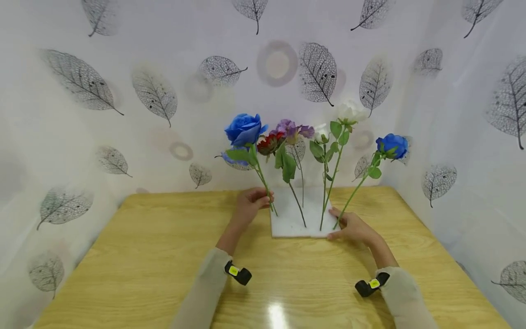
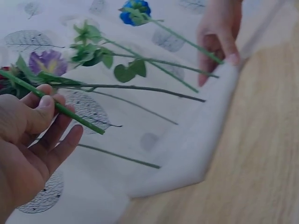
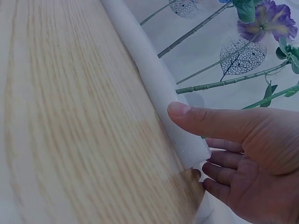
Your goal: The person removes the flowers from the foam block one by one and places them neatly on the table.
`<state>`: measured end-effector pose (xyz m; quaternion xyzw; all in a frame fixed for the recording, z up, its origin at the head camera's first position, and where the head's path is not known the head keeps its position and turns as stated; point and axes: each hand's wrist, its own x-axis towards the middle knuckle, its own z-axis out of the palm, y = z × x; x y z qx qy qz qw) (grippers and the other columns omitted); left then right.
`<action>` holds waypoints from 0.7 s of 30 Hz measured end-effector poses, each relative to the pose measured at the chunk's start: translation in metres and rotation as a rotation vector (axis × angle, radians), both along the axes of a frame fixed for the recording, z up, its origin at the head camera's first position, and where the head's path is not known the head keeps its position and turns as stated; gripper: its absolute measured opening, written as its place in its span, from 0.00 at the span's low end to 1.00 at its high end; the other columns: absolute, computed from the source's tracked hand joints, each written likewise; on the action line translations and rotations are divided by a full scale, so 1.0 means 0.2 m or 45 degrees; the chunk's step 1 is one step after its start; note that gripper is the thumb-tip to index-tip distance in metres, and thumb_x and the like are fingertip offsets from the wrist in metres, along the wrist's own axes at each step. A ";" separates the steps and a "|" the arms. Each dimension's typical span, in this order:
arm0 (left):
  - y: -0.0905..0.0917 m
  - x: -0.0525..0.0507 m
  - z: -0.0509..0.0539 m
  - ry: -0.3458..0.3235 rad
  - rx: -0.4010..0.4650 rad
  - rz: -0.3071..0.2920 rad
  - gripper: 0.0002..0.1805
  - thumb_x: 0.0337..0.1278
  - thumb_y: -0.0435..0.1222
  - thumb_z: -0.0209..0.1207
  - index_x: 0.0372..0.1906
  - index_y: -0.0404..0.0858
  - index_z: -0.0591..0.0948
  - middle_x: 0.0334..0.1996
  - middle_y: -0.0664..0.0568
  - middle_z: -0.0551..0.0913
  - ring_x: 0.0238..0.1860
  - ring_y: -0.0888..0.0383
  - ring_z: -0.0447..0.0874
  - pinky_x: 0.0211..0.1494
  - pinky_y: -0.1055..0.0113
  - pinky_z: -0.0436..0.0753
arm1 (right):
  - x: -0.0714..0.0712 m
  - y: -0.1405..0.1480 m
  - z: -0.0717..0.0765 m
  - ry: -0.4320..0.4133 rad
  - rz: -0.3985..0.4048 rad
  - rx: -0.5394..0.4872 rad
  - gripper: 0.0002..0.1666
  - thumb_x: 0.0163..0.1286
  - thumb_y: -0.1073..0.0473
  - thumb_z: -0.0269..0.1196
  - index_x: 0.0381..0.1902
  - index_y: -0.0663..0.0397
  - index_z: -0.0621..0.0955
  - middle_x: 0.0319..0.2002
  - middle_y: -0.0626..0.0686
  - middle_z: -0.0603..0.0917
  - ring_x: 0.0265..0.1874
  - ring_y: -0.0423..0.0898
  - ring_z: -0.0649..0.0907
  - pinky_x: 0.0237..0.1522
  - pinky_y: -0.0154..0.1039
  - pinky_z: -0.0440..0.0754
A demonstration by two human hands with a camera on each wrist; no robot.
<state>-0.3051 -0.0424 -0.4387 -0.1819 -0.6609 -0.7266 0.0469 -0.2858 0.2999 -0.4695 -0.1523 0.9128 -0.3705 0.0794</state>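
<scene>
My left hand [image 1: 248, 205] pinches the green stem [image 2: 77, 117] of a large blue rose [image 1: 244, 130] between thumb and fingers. The lower end of that stem hangs free above a white foam board [image 1: 291, 228] in the left wrist view. Around the board's right front corner, my right hand [image 1: 355, 228] holds on, its thumb [image 3: 180, 109] on the front edge. Standing in the board are a red flower [image 1: 269, 144], a purple flower [image 1: 289, 130], white flowers [image 1: 349, 112] and a tilted blue rose [image 1: 392, 146]. Another blue bloom [image 1: 238, 157] is partly hidden behind leaves.
The board lies near the back edge of a wooden table [image 1: 164, 256]. Behind and beside the table hangs a pale cloth [image 1: 185, 27] printed with leaves. Flower heads stand close to one another at the back, above the board.
</scene>
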 end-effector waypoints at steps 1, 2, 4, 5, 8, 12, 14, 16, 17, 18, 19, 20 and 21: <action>-0.02 0.00 0.01 0.010 -0.024 -0.006 0.11 0.64 0.20 0.59 0.49 0.17 0.81 0.45 0.26 0.85 0.37 0.65 0.88 0.48 0.56 0.90 | 0.00 0.00 0.00 -0.004 -0.001 0.005 0.56 0.56 0.52 0.79 0.75 0.69 0.64 0.74 0.69 0.61 0.63 0.56 0.68 0.48 0.30 0.66; -0.04 0.00 0.02 0.021 -0.047 -0.014 0.11 0.64 0.20 0.59 0.50 0.17 0.81 0.46 0.23 0.84 0.37 0.64 0.89 0.49 0.55 0.90 | 0.00 0.00 -0.01 -0.005 -0.004 0.006 0.56 0.56 0.52 0.79 0.75 0.69 0.64 0.74 0.69 0.62 0.62 0.56 0.69 0.48 0.30 0.66; -0.08 0.01 0.05 0.028 -0.096 -0.017 0.12 0.65 0.20 0.59 0.50 0.16 0.80 0.47 0.22 0.83 0.38 0.61 0.89 0.49 0.58 0.90 | 0.00 0.00 -0.01 -0.005 -0.004 0.009 0.56 0.57 0.52 0.79 0.75 0.68 0.64 0.75 0.68 0.61 0.60 0.55 0.69 0.47 0.31 0.66; -0.10 0.01 0.06 0.036 -0.120 -0.014 0.12 0.65 0.20 0.59 0.50 0.16 0.80 0.47 0.21 0.83 0.39 0.58 0.90 0.48 0.59 0.90 | 0.00 0.00 -0.01 -0.005 -0.003 0.008 0.56 0.57 0.52 0.79 0.75 0.68 0.64 0.75 0.68 0.61 0.60 0.56 0.69 0.47 0.31 0.66; -0.16 0.03 0.12 0.036 -0.151 -0.007 0.12 0.64 0.21 0.60 0.49 0.17 0.81 0.47 0.22 0.84 0.42 0.48 0.91 0.47 0.63 0.90 | 0.01 0.00 0.00 -0.009 -0.004 0.007 0.56 0.57 0.51 0.79 0.75 0.68 0.64 0.75 0.68 0.61 0.66 0.57 0.68 0.53 0.34 0.69; -0.23 0.04 0.18 0.048 -0.169 0.003 0.10 0.64 0.22 0.61 0.48 0.21 0.83 0.47 0.27 0.86 0.44 0.47 0.91 0.48 0.64 0.90 | 0.01 0.00 0.01 -0.007 0.007 0.013 0.57 0.58 0.51 0.78 0.75 0.68 0.63 0.76 0.68 0.60 0.76 0.63 0.61 0.65 0.46 0.70; -0.27 0.06 0.20 0.067 -0.175 0.006 0.10 0.65 0.23 0.62 0.49 0.22 0.83 0.47 0.30 0.87 0.44 0.52 0.91 0.49 0.64 0.90 | 0.01 0.00 0.02 0.001 0.011 0.020 0.57 0.58 0.51 0.78 0.75 0.69 0.63 0.75 0.69 0.60 0.77 0.66 0.58 0.68 0.46 0.69; -0.33 0.07 0.22 0.080 -0.197 0.020 0.11 0.66 0.24 0.62 0.50 0.22 0.83 0.46 0.34 0.88 0.42 0.59 0.91 0.49 0.66 0.89 | 0.01 0.00 0.02 0.007 0.020 0.020 0.56 0.58 0.51 0.78 0.75 0.69 0.63 0.75 0.70 0.60 0.76 0.66 0.60 0.64 0.39 0.70; -0.36 0.08 0.23 0.081 -0.198 0.025 0.11 0.66 0.24 0.62 0.50 0.22 0.83 0.46 0.37 0.89 0.42 0.62 0.90 0.49 0.66 0.89 | 0.01 0.00 0.02 0.006 0.026 0.021 0.56 0.58 0.51 0.78 0.75 0.70 0.63 0.75 0.70 0.60 0.76 0.65 0.60 0.61 0.36 0.70; -0.39 0.09 0.23 0.081 -0.201 0.028 0.11 0.66 0.24 0.61 0.50 0.22 0.83 0.45 0.39 0.89 0.42 0.63 0.90 0.49 0.67 0.89 | 0.01 0.00 0.02 0.002 0.026 0.020 0.56 0.58 0.51 0.78 0.75 0.70 0.63 0.75 0.70 0.60 0.74 0.63 0.63 0.57 0.35 0.70; -0.43 0.10 0.24 0.082 -0.207 0.036 0.11 0.66 0.24 0.61 0.50 0.22 0.83 0.44 0.43 0.90 0.41 0.64 0.90 0.50 0.67 0.89 | 0.01 0.00 0.02 0.001 0.031 0.015 0.56 0.58 0.52 0.78 0.75 0.70 0.63 0.75 0.70 0.60 0.74 0.63 0.63 0.59 0.37 0.72; -0.47 0.11 0.25 0.080 -0.222 0.046 0.11 0.66 0.24 0.61 0.50 0.22 0.83 0.44 0.45 0.90 0.41 0.65 0.89 0.50 0.67 0.89 | 0.02 -0.01 0.02 -0.005 0.035 0.007 0.56 0.58 0.52 0.78 0.75 0.70 0.63 0.75 0.71 0.59 0.74 0.64 0.63 0.61 0.39 0.73; -0.51 0.12 0.25 0.078 -0.242 0.060 0.12 0.66 0.25 0.61 0.51 0.22 0.83 0.43 0.47 0.90 0.41 0.66 0.89 0.50 0.67 0.89 | 0.02 -0.01 0.02 -0.012 0.037 0.000 0.56 0.59 0.53 0.78 0.75 0.70 0.62 0.75 0.71 0.59 0.75 0.65 0.62 0.65 0.45 0.73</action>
